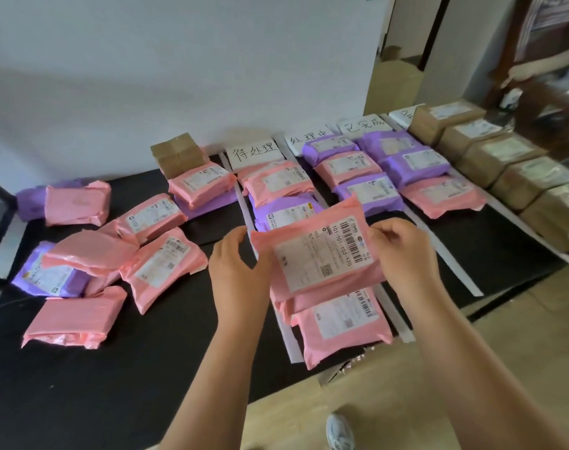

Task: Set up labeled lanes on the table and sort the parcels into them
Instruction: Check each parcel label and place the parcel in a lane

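Left side first: a loose heap of pink and purple parcels (114, 254) on the black table (146, 368). Now the left hand (237, 271) curls round one edge of a pink parcel (322, 254), the right hand (403, 254) pinches the other, label up, above another pink parcel (341, 323) lying in the first lane. Far right, brown boxes (503, 164) in a row

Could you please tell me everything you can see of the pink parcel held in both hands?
The pink parcel is a flat, crinkled, plastic-looking mailer, slightly tilted, label side up. Its white shipping label shows a barcode, printed numbers and a QR code. The left hand holds its left edge; the right hand pinches its right edge. It overlaps a second pink parcel near the front edge of the black table; whether they touch is unclear.
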Available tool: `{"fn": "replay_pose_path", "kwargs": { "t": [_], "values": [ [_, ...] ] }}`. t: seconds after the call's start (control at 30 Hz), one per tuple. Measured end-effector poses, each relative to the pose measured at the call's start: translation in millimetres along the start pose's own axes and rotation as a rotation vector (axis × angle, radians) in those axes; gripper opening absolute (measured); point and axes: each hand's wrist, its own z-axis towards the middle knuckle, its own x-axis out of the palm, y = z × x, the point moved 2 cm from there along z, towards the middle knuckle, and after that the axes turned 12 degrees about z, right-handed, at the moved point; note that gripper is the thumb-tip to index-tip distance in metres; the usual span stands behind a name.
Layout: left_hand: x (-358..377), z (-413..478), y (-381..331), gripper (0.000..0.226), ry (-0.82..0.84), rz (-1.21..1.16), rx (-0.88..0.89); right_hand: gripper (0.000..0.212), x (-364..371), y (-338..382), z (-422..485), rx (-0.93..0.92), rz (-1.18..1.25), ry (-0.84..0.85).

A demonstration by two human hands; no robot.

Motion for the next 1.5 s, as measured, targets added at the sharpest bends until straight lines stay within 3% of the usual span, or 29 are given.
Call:
{"fn": "replay_pose_path", "kwargs": {
  "t": [0.1, 0.23, 0.6, 0.67, 0.77, 0.97, 1.07, 1.3, 1.5],
  "values": [
    [46.1, -14.8, -17.0, 0.043, 0.126, -0.096, -0.145, 0.015, -31.9, -23.0, 33.0, 0.067, 0.043, -0.062],
    [107.7, -34.6, -44.0, 0.029, 0.311, -0.149, -0.122, 0.018, -60.8, -57.4, 72.6, 0.129, 0.073, -0.092],
    [239.7, -7.6, -89.4, 0.024, 0.515, -0.064, -0.16, 0.008, -88.3, -146.2, 185.5, 0.132, -0.14, -0.076],
    [261.6, -0.9, -91.3, 0.026, 0.551, -0.032, -0.173, 0.017, -84.0, -157.7, 201.7, 0.13, -0.191, -0.038],
    [289.0, 9.9, -94.4, 0.03, 0.565, -0.032, -0.179, 0.032, -76.7, -169.7, 220.9, 0.146, -0.245, 0.04],
    [322.5, 23.4, -93.0, 0.044, 0.598, 0.076, -0.26, 0.047, -66.0, -189.7, 244.3, 0.18, -0.311, 0.163],
    [331.7, 21.9, -91.1, 0.04, 0.627, 0.121, -0.248, 0.048, -62.8, -197.7, 245.8, 0.166, -0.36, 0.176],
    [327.9, 16.8, -92.9, 0.036, 0.634, 0.148, -0.144, 0.052, -59.8, -200.1, 240.9, 0.104, -0.455, 0.2],
    [281.9, 35.2, -116.8, 0.043, 0.473, 0.126, 0.053, 0.05, -53.3, -167.0, 224.3, 0.074, -0.364, 0.1]
  ]
}}
